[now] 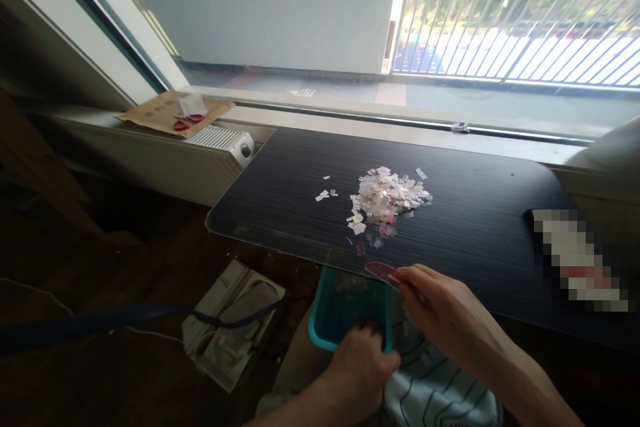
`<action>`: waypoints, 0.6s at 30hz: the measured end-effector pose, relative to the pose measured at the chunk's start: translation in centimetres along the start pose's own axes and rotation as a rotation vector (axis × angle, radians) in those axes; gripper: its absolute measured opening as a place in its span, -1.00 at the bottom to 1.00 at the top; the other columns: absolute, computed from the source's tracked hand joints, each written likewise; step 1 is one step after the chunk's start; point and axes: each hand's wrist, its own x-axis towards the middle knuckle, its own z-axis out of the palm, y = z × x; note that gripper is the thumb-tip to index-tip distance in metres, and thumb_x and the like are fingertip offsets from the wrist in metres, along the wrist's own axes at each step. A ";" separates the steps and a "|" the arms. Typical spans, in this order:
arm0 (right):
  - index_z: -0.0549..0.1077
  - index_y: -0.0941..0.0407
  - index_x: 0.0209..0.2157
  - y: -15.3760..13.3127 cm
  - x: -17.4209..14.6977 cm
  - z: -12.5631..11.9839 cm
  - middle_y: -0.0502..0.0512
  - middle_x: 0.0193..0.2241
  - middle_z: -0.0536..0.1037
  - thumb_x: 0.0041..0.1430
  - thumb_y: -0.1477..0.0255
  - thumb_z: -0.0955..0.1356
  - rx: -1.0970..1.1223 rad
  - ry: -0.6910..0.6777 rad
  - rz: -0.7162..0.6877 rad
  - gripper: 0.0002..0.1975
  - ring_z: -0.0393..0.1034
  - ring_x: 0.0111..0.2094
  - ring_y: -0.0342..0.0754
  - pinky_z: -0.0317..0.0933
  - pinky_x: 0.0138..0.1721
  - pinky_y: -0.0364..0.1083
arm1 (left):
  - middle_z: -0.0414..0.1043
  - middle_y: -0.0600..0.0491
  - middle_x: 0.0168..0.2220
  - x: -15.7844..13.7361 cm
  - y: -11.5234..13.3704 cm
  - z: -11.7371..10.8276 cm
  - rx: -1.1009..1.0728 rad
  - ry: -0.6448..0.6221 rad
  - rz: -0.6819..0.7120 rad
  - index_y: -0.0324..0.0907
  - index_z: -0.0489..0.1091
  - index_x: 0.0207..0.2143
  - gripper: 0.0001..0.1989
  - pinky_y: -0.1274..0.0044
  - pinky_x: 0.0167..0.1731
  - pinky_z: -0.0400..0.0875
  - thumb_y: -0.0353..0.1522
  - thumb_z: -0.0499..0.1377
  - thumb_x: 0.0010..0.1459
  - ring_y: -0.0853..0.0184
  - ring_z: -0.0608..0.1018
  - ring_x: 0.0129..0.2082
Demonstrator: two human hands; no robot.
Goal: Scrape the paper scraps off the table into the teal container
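Observation:
My right hand [430, 290] is closed around a flat, pinkish see-through strip with a rounded end [381, 272], at the near edge of the dark table. Just beyond that tip lies a heap of small paper and clear film scraps [387, 193], white and pink, with several loose bits around it. Below the table edge stands a teal plastic bin [316, 333] with pale scraps inside. My left hand [360, 360] grips the bin's near rim, fingers curled over into it; the fingertips are partly hidden in shadow.
The dark wooden table [280, 193] meets a window sill. Red-handled scissors [187, 121] rest on a brown envelope [150, 113] at the left. A blurred-out object [575, 260] lies on the table's right. An open pale box [235, 327] sits on the floor, with a dark strap across it.

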 end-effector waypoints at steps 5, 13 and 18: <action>0.49 0.12 -0.20 0.2 2.7 0.5 0.10 -0.31 0.51 0.30 0.49 0.22 -0.125 0.078 0.045 -0.79 0.43 -0.31 -0.02 0.18 -0.30 -0.11 | 0.36 -0.09 -0.30 -0.1 -0.1 0.0 0.006 -0.003 -0.001 -0.15 0.39 -0.33 -0.89 0.41 -0.25 0.30 -0.37 0.21 0.03 0.13 0.39 -0.20; 0.49 0.09 -0.22 -0.3 0.4 0.1 0.03 -0.40 0.46 0.34 0.48 0.16 -0.048 -0.042 -0.035 -0.73 0.36 -0.44 -0.09 0.15 -0.39 -0.13 | 0.35 -0.09 -0.30 -0.1 -0.2 0.3 -0.021 0.009 -0.001 -0.14 0.39 -0.32 -0.88 0.40 -0.23 0.29 -0.37 0.20 0.02 0.13 0.38 -0.20; 0.48 0.13 -0.20 1.6 1.0 -0.2 0.09 -0.33 0.50 0.31 0.46 0.19 -0.122 0.155 0.042 -0.76 0.42 -0.36 -0.04 0.18 -0.33 -0.10 | 0.36 -0.11 -0.30 0.1 -0.2 0.2 -0.010 -0.007 0.008 -0.16 0.41 -0.33 -0.89 0.38 -0.22 0.30 -0.35 0.20 0.03 0.11 0.38 -0.19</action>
